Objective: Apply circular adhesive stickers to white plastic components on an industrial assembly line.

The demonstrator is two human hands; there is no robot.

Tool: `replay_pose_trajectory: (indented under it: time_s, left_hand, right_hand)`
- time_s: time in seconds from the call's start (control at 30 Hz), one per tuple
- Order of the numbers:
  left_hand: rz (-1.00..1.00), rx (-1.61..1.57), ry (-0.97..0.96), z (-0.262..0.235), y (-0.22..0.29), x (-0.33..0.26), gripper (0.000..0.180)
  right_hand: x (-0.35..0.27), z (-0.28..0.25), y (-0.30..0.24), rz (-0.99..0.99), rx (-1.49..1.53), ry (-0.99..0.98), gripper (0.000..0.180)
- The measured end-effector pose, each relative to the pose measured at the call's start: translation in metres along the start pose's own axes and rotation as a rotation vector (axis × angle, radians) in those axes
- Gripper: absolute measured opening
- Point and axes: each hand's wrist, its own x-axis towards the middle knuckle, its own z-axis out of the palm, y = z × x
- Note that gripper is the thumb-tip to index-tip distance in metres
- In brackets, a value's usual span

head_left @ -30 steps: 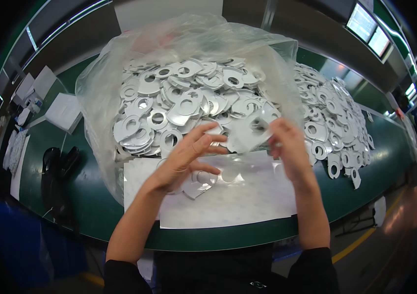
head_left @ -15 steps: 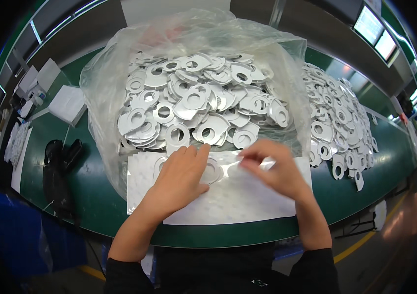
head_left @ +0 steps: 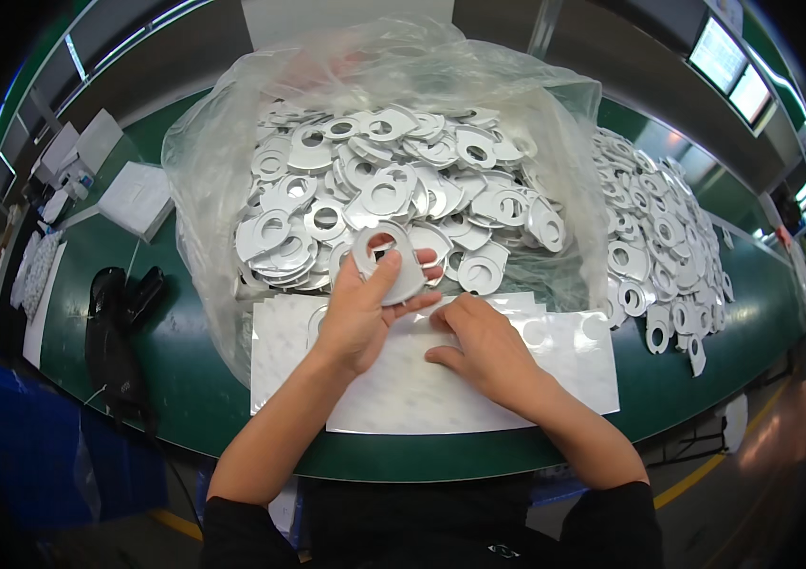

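My left hand (head_left: 360,318) is closed round a white flat part (head_left: 391,268) with a large round hole. Its thumb lies across the front face, the fingers behind. The part is tilted up, just in front of the heap. Beside it, my right hand (head_left: 488,351) rests over glossy whitish sheets (head_left: 422,403), thumb and bent fingers apart; nothing shows between them. Ring outlines show on the upper sheet, partly covered by my hands. Behind lies a big heap of similar white parts (head_left: 384,190) in a clear plastic bag (head_left: 199,190).
A second pile of white parts (head_left: 654,237) lies on the green table (head_left: 213,398) to the right. At the left are a black handheld tool (head_left: 114,341) with a cable and a white box-like stack (head_left: 136,199). A blue covering (head_left: 33,455) hangs lower left.
My left hand has come up from the sheet and now holds a white part. My right hand has moved left and lower. The upper sheet has shifted a little right.
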Motion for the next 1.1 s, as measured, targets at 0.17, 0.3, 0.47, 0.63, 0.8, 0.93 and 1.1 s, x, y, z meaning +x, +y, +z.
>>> replay_pose_trajectory:
  time_s: [0.17, 0.3, 0.47, 0.63, 0.8, 0.93, 1.1]
  left_hand:
    - [-0.119, -0.201, -0.021, -0.002, -0.025, 0.005, 0.051]
    - [-0.103, -0.177, 0.124, -0.004, -0.04, 0.008, 0.06]
    - [-0.049, -0.204, 0.134, -0.006, -0.042, 0.01, 0.055]
    - [-0.05, -0.189, 0.133, -0.005, -0.042, 0.01, 0.056]
    - [-0.049, -0.169, 0.141, -0.004, -0.042, 0.011, 0.062]
    - [-0.042, -0.156, 0.148, -0.003, -0.042, 0.01, 0.062]
    - [-0.05, -0.158, 0.131, -0.004, -0.042, 0.01, 0.056]
  right_hand:
    - [0.004, -0.009, -0.004, 0.077, -0.03, -0.125, 0.033]
    - [0.007, -0.009, 0.0, 0.066, 0.053, -0.125, 0.035]
    - [0.015, -0.014, 0.005, 0.104, 0.069, -0.199, 0.035]
    - [0.012, -0.015, -0.002, 0.086, -0.034, -0.241, 0.036]
    - [0.0, -0.004, -0.008, -0.034, -0.109, -0.041, 0.036]
    - [0.006, -0.009, -0.003, 0.033, -0.046, -0.062, 0.035]
    - [0.013, -0.012, 0.003, -0.001, -0.044, -0.11, 0.037]
